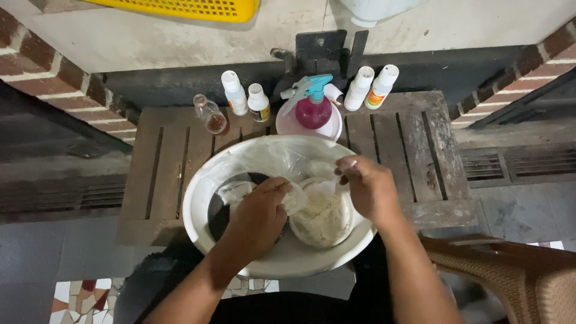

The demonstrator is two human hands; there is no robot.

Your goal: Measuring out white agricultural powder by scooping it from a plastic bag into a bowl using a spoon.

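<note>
Here, in the head view, both hands work inside a wide white basin [204,198] that sits on a low slatted wooden counter [420,150]. The left hand [258,213] is clenched around the gathered mouth of a clear plastic bag [282,159], whose crumpled film rises toward the far rim of the basin. The right hand [369,186] pinches a small white spoon [324,187] between thumb and fingertips, its handle running roughly sideways from that hand toward the left one. Directly below and between the two hands lies a round container of pale, crumbly powder [324,222], pressed against the near right wall of the basin; the right hand is the nearer of the two to it, hovering just over its far edge. The powder looks off-white, dry and loosely heaped. A dark round object [219,213] lies in the left half of the basin, partly hidden under the left wrist.

Behind the basin, along the back of the counter, stand a pink spray bottle with a teal trigger [313,105], resting in a small white bowl [291,125], several white bottles [234,93] and a small clear bottle of brown liquid [211,115]. A woven chair [516,270] stands at lower right.
</note>
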